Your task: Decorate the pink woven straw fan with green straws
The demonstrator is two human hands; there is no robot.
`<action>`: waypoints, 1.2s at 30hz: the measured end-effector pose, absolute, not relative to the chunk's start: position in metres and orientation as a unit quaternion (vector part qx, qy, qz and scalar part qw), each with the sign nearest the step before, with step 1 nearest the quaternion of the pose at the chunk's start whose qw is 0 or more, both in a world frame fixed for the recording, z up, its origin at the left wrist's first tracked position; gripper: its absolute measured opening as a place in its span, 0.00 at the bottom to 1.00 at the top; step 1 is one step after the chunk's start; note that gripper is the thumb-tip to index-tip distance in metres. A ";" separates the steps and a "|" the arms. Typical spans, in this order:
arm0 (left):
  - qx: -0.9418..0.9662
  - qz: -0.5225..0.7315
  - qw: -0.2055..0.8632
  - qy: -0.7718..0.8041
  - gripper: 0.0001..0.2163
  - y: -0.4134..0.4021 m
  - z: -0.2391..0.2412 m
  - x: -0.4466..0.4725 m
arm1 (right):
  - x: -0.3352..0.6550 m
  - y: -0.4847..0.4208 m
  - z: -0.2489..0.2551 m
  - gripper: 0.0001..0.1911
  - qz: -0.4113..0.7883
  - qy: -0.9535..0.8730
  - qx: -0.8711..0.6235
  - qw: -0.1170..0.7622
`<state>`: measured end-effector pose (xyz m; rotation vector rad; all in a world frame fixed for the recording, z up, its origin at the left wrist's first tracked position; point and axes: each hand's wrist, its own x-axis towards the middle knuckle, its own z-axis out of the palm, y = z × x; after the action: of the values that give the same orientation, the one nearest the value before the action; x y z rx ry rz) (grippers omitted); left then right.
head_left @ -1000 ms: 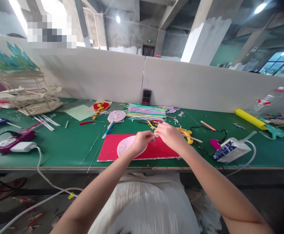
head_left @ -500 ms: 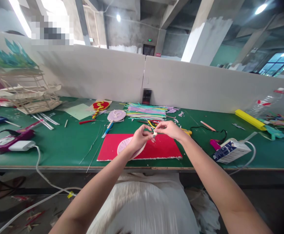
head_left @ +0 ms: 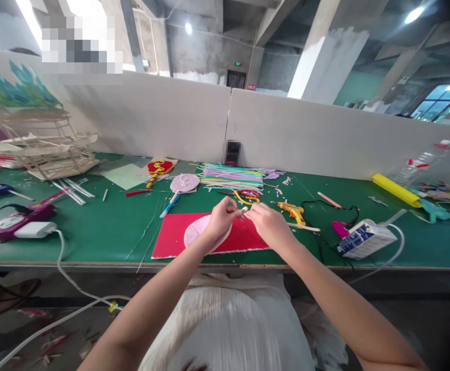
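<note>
left hand [head_left: 221, 219] and right hand [head_left: 267, 224] meet just below the centre of the frame, fingertips nearly touching! the left pinches a small pale piece [head_left: 244, 209] between thumb and finger; the right's fingers are bunched right beside it, though whether they grip it too, i cannot tell. below them lies a red board [head_left: 171, 245], and on it, partly behind the left hand, a lilac oval [head_left: 197, 232] with a pale rim. right of centre, a yellow glue gun [head_left: 293, 212] rests on the green bench [head_left: 105, 232]. above the hands, a bundle of coloured strips [head_left: 232, 178], with a lilac disc [head_left: 185, 183] just left of it. over at lower right, a blue-and-white carton [head_left: 367, 240] lies tilted.
</note>
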<state>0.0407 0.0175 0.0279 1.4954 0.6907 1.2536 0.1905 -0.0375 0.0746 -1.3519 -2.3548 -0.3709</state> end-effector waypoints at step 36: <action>0.598 0.536 0.536 0.260 0.15 0.015 0.027 0.042 | 0.207 -0.016 0.061 0.11 0.177 -0.785 -0.487 0.339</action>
<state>0.0420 0.0153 0.0269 1.4246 0.6192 1.2752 0.2068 -0.0158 0.0614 -1.2683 -2.0434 0.4618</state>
